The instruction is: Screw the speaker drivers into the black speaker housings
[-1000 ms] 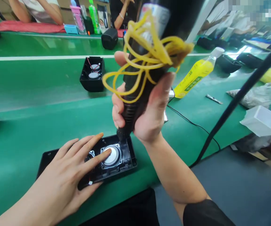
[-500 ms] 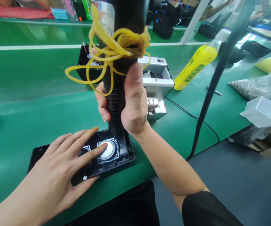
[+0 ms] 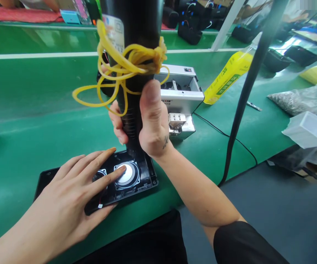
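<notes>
Black tool [image 3: 143,27] over an open casing [image 3: 144,189] on the counter [image 3: 37,121].
Right hand [image 3: 153,126] wraps the tool above the casing; left hand [image 3: 77,194] lies spread across the casing. Tilting could make the tool slip into the casing's speaker [image 3: 127,175].

Yellow bottle [image 3: 228,77], translucent white tub [image 3: 309,130], and red cloth [image 3: 21,14] beside a blue object [image 3: 69,16], perhaps a box.

Black tool [image 3: 133,106], yellow loops [image 3: 144,68] tied round, near-upright, nose down at far side of black casing [image 3: 148,176]. Open side up on table [image 3: 23,146]; round pale-centred speaker [image 3: 129,175] inside, second speaker [image 3: 101,173] partly hidden.
</notes>
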